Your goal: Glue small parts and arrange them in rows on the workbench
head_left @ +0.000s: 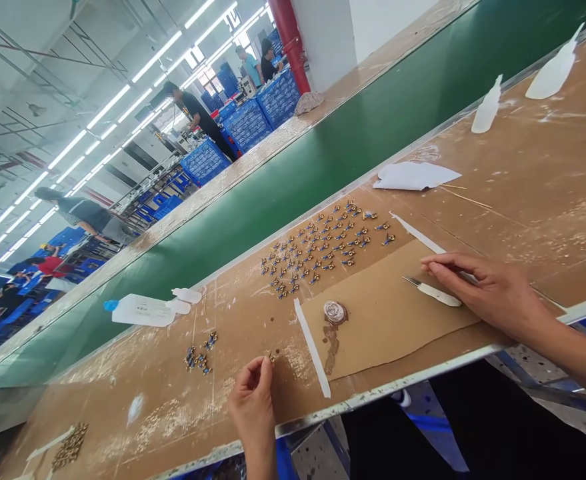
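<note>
My left hand (253,400) pinches a tiny brass part (271,357) between thumb and forefinger, just above the brown worktop near its front edge. My right hand (487,290) rests on a sheet of brown card (387,313), fingers stretched over a thin white stick; a small white-handled knife (435,292) lies just left of the fingertips. Several small blue-and-brass parts (323,243) stand in rows behind the card. A smaller cluster (200,353) lies left of my left hand.
A white squeeze bottle (140,311) lies on its side at the left. A round glue lid (335,311) sits on the card, a white strip (313,347) beside it. A green conveyor belt (323,160) runs behind the bench. Other people work by blue crates (253,120).
</note>
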{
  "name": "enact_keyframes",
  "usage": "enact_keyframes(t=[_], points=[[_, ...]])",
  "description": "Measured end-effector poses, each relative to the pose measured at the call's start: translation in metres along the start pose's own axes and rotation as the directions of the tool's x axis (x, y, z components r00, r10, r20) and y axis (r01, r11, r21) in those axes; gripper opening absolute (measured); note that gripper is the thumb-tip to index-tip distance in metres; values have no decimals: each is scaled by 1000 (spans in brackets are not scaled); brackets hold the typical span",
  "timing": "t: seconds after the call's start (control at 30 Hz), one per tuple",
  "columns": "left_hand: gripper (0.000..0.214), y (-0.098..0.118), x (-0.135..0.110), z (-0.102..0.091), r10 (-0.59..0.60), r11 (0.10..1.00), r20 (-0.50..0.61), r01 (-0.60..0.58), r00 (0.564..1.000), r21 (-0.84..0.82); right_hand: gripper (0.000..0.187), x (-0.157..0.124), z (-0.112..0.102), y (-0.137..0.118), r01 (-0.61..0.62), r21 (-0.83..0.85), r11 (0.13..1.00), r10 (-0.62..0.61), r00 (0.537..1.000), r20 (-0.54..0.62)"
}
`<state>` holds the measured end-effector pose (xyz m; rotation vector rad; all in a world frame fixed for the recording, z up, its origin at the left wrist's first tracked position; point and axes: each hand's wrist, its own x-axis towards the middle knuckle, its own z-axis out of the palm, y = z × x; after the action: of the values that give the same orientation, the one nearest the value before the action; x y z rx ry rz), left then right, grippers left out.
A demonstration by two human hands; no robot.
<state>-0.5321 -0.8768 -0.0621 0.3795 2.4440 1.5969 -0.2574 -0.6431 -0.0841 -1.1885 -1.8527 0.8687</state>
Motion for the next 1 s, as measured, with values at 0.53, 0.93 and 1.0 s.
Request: enact_keyframes(t=[0.53,0.93,1.0], points=[[44,6,10,8,43,978,45,-51,998,202,32,1,-1,0,-14,2,1000,14,999,29],[39,7,11,8,54,975,61,-66,997,213,29,2,0,0,-14,12,1000,14,999,37],[39,8,11,8,53,972,61,-66,997,227,29,2,0,1,-10,14,1000,9,999,34]])
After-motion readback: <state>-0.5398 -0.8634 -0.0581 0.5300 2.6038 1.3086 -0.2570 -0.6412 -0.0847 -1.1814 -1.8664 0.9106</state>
